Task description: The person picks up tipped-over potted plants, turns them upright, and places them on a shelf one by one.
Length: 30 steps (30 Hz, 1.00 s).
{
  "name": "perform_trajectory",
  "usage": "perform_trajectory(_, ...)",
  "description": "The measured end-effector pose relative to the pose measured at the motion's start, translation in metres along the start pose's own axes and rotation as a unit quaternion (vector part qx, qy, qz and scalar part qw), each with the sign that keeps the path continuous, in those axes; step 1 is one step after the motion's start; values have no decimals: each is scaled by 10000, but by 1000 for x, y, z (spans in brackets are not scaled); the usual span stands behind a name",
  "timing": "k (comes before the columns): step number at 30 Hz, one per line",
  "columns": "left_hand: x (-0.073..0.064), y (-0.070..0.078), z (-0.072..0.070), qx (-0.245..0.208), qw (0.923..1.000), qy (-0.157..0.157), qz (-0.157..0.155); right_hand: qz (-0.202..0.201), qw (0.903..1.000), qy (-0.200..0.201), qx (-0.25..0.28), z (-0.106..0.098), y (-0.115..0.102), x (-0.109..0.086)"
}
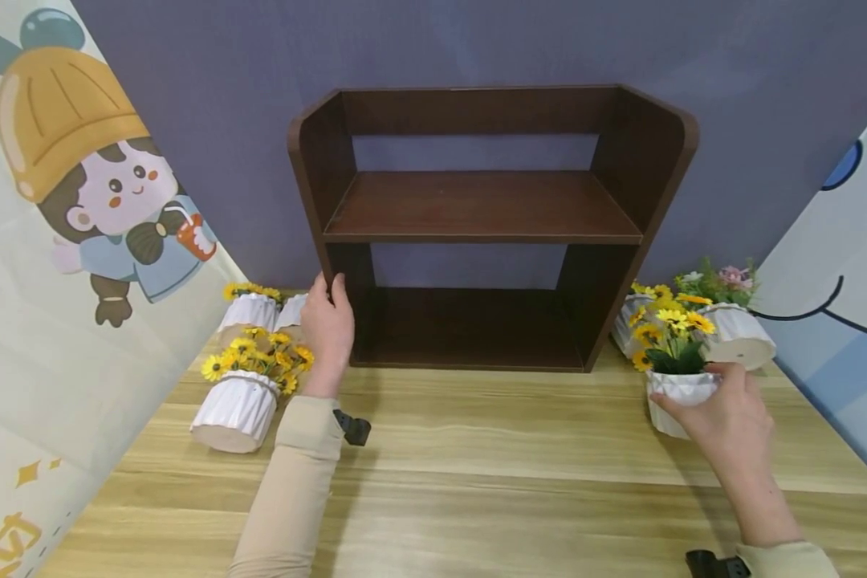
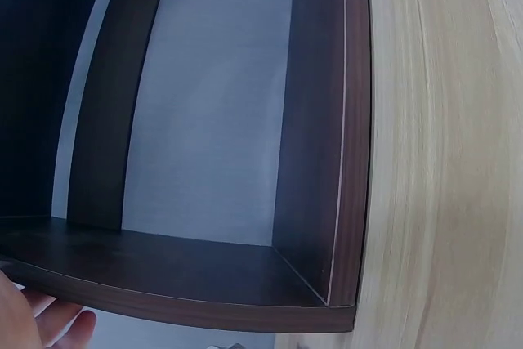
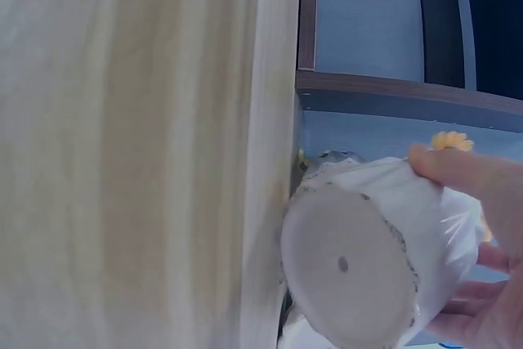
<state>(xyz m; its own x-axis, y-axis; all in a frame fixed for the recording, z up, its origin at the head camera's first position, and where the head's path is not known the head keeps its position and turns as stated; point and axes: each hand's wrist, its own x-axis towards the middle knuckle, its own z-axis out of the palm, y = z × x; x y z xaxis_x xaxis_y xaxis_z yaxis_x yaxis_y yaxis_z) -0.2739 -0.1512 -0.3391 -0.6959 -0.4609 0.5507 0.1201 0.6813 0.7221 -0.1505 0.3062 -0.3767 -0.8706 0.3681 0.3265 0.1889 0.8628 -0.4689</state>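
Observation:
A dark brown two-tier shelf (image 1: pixel 482 205) stands on the wooden table against the wall. At its left side panel is my left hand (image 1: pixel 327 331), thumb and fingers holding the panel's front edge; in the left wrist view, fingertips (image 2: pixel 75 331) show on the outer side. My right hand (image 1: pixel 735 417) grips a white pleated flowerpot (image 1: pixel 682 393) with yellow flowers, to the right of the shelf. The right wrist view shows this pot tilted, its round base (image 3: pixel 347 263) facing the camera, thumb on one side and fingers on the other.
Left of the shelf lies a white pot (image 1: pixel 237 408) of yellow flowers, with more pots (image 1: pixel 249 311) behind it. At the right, a pot with pink flowers (image 1: pixel 738 333) lies tipped by the wall. Cartoon-printed panels (image 1: pixel 108 193) flank the wooden table (image 1: pixel 477 466).

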Motion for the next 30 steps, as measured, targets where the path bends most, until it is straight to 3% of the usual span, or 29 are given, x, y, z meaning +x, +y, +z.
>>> perform_trajectory(17, -2, 0, 1, -95, 9999, 37, 99, -210, 9984, 187, 482, -3, 15, -7)
perform_trajectory(23, -1, 1, 1, -136, 9998, 68, 109, 176, 9974, -343, 614, -9, 26, -8)
perform_trajectory(30, -1, 2, -1, -48, 9999, 67, 90, -334, 9945, -848, 520, -13, 39, -6)
